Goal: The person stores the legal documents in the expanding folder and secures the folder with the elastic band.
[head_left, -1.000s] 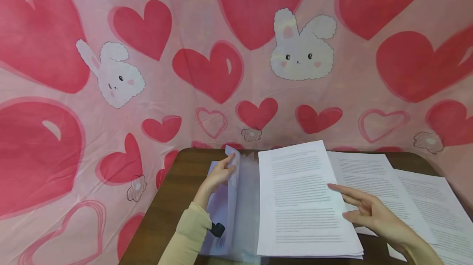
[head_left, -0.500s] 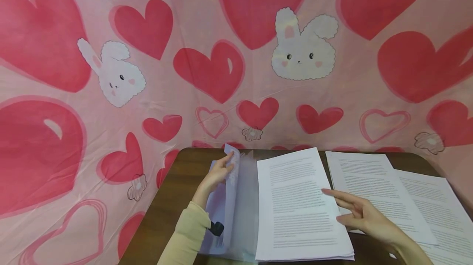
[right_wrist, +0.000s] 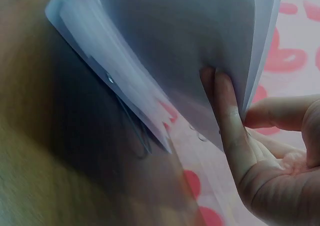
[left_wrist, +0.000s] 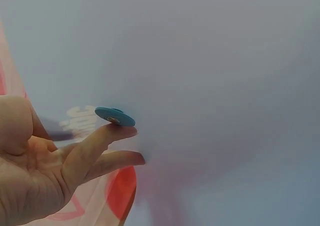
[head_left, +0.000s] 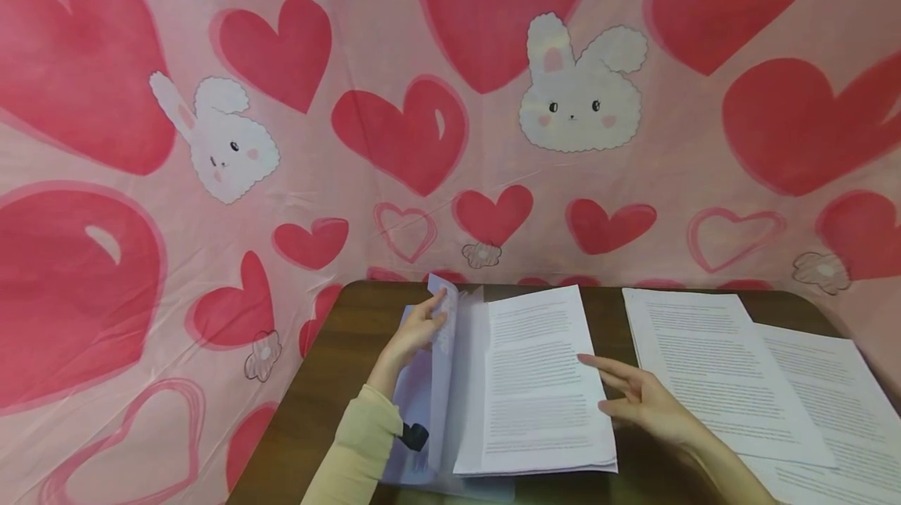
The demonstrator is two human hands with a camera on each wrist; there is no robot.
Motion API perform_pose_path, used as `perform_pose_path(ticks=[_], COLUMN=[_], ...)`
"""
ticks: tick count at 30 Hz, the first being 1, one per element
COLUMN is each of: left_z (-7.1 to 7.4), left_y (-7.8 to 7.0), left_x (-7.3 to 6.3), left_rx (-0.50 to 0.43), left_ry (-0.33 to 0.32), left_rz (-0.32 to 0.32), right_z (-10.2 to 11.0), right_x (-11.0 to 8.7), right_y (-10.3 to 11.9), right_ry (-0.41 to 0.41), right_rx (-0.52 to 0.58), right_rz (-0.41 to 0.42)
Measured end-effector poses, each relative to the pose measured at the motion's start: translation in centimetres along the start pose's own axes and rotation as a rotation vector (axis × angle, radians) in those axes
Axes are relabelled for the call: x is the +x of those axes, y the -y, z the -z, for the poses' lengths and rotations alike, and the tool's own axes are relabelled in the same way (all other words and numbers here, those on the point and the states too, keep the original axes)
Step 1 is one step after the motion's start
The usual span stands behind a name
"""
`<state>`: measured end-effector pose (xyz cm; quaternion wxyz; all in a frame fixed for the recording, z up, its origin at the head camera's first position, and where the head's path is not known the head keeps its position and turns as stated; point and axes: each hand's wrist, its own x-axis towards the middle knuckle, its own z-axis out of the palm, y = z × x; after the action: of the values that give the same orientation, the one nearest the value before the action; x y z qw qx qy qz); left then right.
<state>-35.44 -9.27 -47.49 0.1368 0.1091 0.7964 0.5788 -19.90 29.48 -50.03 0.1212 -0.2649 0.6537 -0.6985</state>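
- White sheaf of printed paper sheets: at the middle of the dark brown wooden table, print side up and tilted, its left strip seemingly behind the clear plastic sheet of the translucent lilac plastic folder.
- The right hand clamps the sheaf at its right edge; the right wrist view shows fingers against one face and the thumb across the edge.
- The left hand holds its fingers nearly straight against the folder's raised flap, the fingertips slightly apart, one beside a round blue button; whether the thumb bears on the flap too, I cannot tell.
- Weight: the sheaf is several sheets thick, so probably light to moderate, manageable with one hand.
- Stiffness: a single sheet would flop, but together they should hold fairly flat; the far corners may sag or fan out.
- Slip: smooth sheets are likely to slide over one another, so a pinch should take the full thickness, midway along the right edge.
- Fragility: paper creases easily, and a leading corner could catch on the plastic.
- The flap looks thin and springy, best held near its far edge.
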Motion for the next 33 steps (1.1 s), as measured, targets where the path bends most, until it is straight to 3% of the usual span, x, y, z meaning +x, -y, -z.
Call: perform_pose_path(ticks=[6, 11, 21, 28, 33], left_z=[0.06, 0.03, -0.17, -0.18, -0.30], left_y=[-0.26, -0.42, -0.36, -0.42, -0.50], left_x=[-0.03, -0.10, -0.07, -0.17, -0.21], left_rx=[-0.005, -0.011, -0.004, -0.007, -0.003], left_ry=[0.010, 0.018, 0.029, 0.044, 0.044], left_rz=[-0.002, -0.003, -0.001, -0.009, -0.006], right_z=[-0.42, 0.19, -0.22, -0.11, -0.62], right_x=[0.31, 0.29, 0.63, 0.53, 0.71], right_y=[-0.19, 0.23, 0.10, 0.34, 0.11], right_ry=[-0.028, -0.050, -0.046, -0.129, -0.105], right_rx=[-0.011, -0.068, -0.039, -0.100, -0.085], right_rz=[-0.045, -0.039, -0.027, -0.044, -0.059])
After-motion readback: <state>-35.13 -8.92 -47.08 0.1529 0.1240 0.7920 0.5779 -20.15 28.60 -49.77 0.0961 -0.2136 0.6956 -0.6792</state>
